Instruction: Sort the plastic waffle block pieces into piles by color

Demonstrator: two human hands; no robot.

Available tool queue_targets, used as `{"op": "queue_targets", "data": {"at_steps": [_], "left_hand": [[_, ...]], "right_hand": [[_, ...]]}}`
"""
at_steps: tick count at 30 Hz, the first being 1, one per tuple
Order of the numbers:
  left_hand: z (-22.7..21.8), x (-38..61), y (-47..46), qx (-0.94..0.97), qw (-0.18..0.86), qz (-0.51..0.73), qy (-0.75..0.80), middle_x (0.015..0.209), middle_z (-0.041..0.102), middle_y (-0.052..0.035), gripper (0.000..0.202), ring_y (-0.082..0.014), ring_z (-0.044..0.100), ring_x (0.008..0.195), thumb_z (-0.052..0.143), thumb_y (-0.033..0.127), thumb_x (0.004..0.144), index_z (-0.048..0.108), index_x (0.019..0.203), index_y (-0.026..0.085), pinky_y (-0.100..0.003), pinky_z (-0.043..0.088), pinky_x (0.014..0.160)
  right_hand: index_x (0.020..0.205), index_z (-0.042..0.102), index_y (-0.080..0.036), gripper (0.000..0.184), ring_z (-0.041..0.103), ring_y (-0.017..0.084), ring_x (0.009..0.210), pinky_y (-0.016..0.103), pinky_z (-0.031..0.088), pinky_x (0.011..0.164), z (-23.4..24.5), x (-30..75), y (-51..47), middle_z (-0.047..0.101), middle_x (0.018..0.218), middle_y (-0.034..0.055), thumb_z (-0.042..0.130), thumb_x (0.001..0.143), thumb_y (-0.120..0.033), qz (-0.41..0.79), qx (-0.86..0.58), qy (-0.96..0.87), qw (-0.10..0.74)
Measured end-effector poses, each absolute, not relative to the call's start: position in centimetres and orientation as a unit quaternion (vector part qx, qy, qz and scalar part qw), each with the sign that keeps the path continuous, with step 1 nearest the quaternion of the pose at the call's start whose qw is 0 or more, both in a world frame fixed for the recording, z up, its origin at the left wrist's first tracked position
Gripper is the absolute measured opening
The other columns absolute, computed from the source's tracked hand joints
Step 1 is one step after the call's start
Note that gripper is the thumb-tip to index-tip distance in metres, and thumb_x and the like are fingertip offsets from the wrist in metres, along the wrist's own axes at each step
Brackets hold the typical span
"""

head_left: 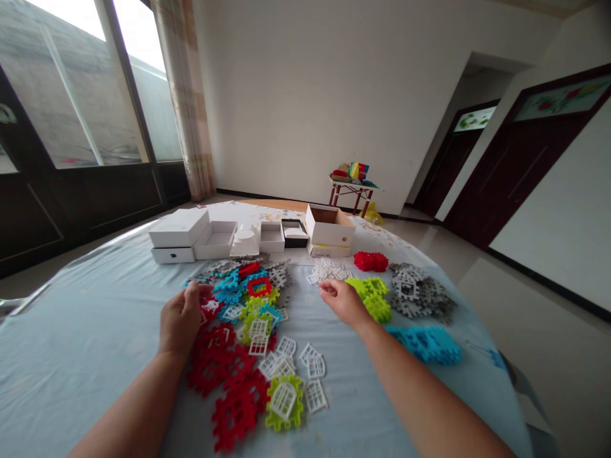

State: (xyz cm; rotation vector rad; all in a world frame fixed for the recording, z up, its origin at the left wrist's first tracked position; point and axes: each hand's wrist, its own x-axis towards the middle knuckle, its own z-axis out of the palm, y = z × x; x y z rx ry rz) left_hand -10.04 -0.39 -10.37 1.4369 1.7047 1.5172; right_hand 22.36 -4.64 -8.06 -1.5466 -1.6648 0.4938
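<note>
My left hand [180,317] rests curled at the left edge of a mixed heap of plastic waffle blocks [248,296], its fingertips on a red piece with a white insert [209,308]. My right hand [342,300] hovers just right of the heap with thumb and fingers pinched together; what they hold, if anything, is too small to make out. It is beside a stack of lime green blocks [371,296] and below a small pile of white window pieces [328,271]. Red blocks [224,375] and loose white windows [310,366] lie between my forearms.
Sorted piles lie to the right: red blocks [371,261], grey blocks [417,296], blue blocks [426,343]. White boxes [179,234] and an open cardboard box [330,228] line the far side of the blue cloth-covered table [81,343]. A small stand [352,184] is by the wall.
</note>
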Motion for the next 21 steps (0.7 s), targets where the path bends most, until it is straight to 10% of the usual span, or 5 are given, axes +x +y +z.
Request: {"op": "queue_targets", "data": {"at_steps": [21], "left_hand": [[-10.8,-10.3,-0.4,0.53,0.203,0.546,0.616,0.068,0.066,-0.0041,0.047,-0.018,0.058,0.063,0.033,0.049,0.079,0.066,0.079,0.015,-0.027,0.043,0.06]], "right_hand": [[0.091,0.066,-0.02,0.037,0.053,0.012,0.073,0.021,0.043,0.067,-7.8,21.2,-11.0,0.056,0.083,0.0001,0.074,0.057,-0.031,0.304,-0.487,-0.803,0.16]]}}
